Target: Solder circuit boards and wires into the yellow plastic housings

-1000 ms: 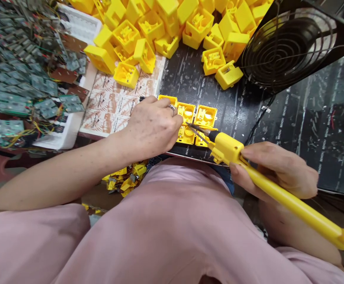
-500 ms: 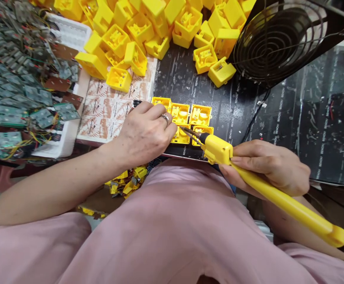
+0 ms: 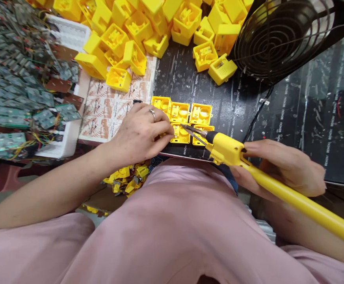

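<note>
My right hand (image 3: pixel 292 167) is wrapped round a yellow soldering gun (image 3: pixel 229 150), its long handle slanting down to the right. The dark tip, with a thin feed tube beneath it, reaches over the near yellow housing (image 3: pixel 181 136) in a small group at the table's front edge. Whether the tip touches metal inside cannot be made out. At that housing's left side, my left hand (image 3: pixel 144 132) has its fingers pinched together, and what they hold is hidden. Behind lie more open housings (image 3: pixel 201 113), and one is partly covered by the left hand (image 3: pixel 144 132).
A heap of yellow housings (image 3: pixel 139 25) covers the back of the black table (image 3: pixel 174 75). A black fan (image 3: pixel 272 43) stands back right, its cable (image 3: pixel 256 116) running forward. Green circuit boards with wires (image 3: pixel 15 94) fill a white foam tray (image 3: pixel 68 142) at left. Yellow parts (image 3: pixel 127 179) lie below the edge.
My right hand and the soldering gun have shifted slightly right, and the tip has drawn back a little. My left hand has moved slightly left and turned, fingers still pinched.
</note>
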Motion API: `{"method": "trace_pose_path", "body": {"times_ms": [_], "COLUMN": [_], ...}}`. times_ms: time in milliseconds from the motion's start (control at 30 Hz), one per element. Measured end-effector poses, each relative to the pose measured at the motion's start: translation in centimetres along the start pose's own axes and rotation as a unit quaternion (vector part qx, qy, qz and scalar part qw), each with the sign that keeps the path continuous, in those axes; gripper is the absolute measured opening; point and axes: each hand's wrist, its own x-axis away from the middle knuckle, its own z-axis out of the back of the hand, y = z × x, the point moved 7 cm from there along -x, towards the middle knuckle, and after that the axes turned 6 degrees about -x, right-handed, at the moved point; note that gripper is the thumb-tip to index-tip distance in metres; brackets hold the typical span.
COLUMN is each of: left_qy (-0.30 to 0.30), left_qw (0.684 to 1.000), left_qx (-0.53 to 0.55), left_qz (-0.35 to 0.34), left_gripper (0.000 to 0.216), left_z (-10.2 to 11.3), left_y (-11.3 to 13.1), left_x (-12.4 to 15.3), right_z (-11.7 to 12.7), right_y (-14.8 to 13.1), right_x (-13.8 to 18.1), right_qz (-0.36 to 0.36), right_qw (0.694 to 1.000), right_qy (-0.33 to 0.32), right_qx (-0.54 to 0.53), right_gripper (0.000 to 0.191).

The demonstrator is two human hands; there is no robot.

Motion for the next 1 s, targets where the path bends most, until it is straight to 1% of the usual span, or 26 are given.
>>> {"method": "trace_pose_path", "body": {"times_ms": [100,200,267,333,433,533,600,667,767,833,933,1000], "left_qy": [-0.034,-0.083,-0.103,-0.113,-0.128,-0.142,-0.156,-0.177,-0.204,-0.205,-0.191,-0.183], "left_qw": [0.999,0.996,0.994,0.994,0.992,0.989,0.987,0.983,0.978,0.977,0.980,0.982], "left_qx": [0.011,0.006,0.002,0.000,0.005,0.004,0.001,-0.004,-0.013,-0.016,-0.007,0.003], "left_qz": [-0.013,0.013,0.019,0.017,0.021,0.030,0.033,0.036,0.045,0.053,0.056,0.053], "left_gripper": [0.031,0.027,0.026,0.026,0.027,0.027,0.026,0.027,0.028,0.028,0.026,0.025], "left_z": [-0.1,-0.5,-0.6,-0.7,-1.0,-1.1,-1.1,-1.0,-1.1,-1.1,-1.2,-1.2], "left_y": [0.1,0.0,0.1,0.2,0.3,0.2,0.2,0.3,0.4,0.4,0.4,0.4], "left_x": [-0.2,-0.7,-1.1,-1.4,-1.7,-2.0,-2.2,-2.3,-2.5,-2.5,-2.4,-2.4], "right_z": [0.1,0.0,0.0,-0.2,-0.7,-1.1,-1.2,-1.2,-0.6,-0.1,0.2,-0.1], "right_y": [-0.1,-0.5,-0.9,-1.1,-1.0,-1.2,-1.3,-1.3,-1.5,-1.2,-0.3,-0.3], "right_x": [0.5,0.4,0.1,-0.3,-0.7,-1.2,-1.6,-2.0,-2.0,-1.6,-0.7,-0.4], "right_qz": [-0.011,-0.007,0.012,0.024,0.032,0.071,0.081,0.067,0.062,0.027,-0.034,-0.034], "right_qw": [0.999,0.997,0.997,0.996,0.993,0.989,0.988,0.987,0.986,0.989,0.987,0.986], "right_qy": [-0.036,-0.067,-0.076,-0.086,-0.113,-0.126,-0.133,-0.147,-0.151,-0.148,-0.157,-0.161], "right_qx": [-0.034,-0.042,-0.029,-0.025,-0.019,-0.014,-0.008,-0.005,-0.013,-0.008,0.003,0.004], "right_gripper": [0.029,0.025,0.024,0.024,0.018,0.020,0.022,0.020,0.017,0.013,0.028,0.029]}}
